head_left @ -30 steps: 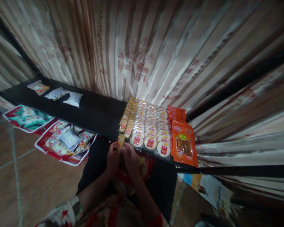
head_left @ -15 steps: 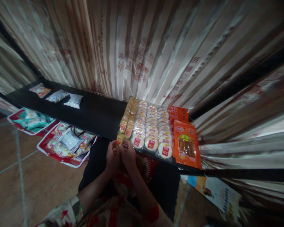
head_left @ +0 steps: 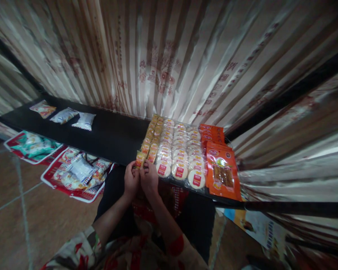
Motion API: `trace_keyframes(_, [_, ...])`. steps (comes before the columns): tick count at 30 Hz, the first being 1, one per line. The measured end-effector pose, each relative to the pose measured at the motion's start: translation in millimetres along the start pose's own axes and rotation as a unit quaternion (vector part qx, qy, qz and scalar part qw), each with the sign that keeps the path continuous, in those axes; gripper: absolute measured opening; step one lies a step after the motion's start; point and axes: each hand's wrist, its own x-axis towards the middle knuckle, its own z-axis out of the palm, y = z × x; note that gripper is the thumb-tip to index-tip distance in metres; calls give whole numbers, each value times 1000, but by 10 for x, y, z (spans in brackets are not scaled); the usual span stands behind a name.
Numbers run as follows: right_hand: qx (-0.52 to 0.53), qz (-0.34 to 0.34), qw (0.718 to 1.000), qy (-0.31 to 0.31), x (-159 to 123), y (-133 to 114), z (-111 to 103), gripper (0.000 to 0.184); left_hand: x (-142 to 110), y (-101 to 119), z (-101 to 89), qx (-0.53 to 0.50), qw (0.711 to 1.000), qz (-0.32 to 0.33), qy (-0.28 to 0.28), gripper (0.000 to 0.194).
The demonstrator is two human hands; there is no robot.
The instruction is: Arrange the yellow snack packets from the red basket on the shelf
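Observation:
Between the fingers of my left hand (head_left: 131, 178) and my right hand (head_left: 149, 179) is a small yellow snack packet (head_left: 140, 159) with a red label. Both hands are closed on it, at the near end of two rows of similar golden packets (head_left: 152, 140). To the right of these lie rows of round white crackers in clear wrap (head_left: 179, 170), overlapping one another. Orange snack bags (head_left: 224, 172) are stacked at the right end of the black shelf (head_left: 112, 131).
Three small pillow-shaped packets (head_left: 84, 120) lie toward the shelf's left end. Below its front edge stand a red basket of mixed packets (head_left: 55, 183) and a red basket of green packets (head_left: 22, 157). A pleated patterned curtain (head_left: 163, 56) hangs behind; a black bar (head_left: 293, 208) extends right.
Both hands have moved slightly up and away from me with the yellow packet, bringing it against the front of the left golden row. The view has shifted slightly.

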Motion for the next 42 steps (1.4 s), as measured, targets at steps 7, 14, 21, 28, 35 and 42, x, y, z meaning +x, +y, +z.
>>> trace_keyframes(7, [42,-20,999,-21,-6,32,7,38,124,-81,44,13,1000,26,-7,33])
trace_keyframes(14, [29,-46,998,-15,25,93,15,37,174,-133,102,38,998,57,-3,34])
trace_keyframes(21, [-16,-91,995,24,18,143,30,35,208,-106,100,82,993,89,-10,31])
trace_keyframes(28, [-31,-103,994,32,37,119,21,34,213,-62,82,91,991,91,-19,30])
trace_keyframes(35, [-45,-120,991,38,42,130,10,33,245,-140,110,118,987,111,-16,33])
trace_keyframes(42, [-52,-142,988,43,42,182,4,32,262,-209,121,150,976,155,1,32])
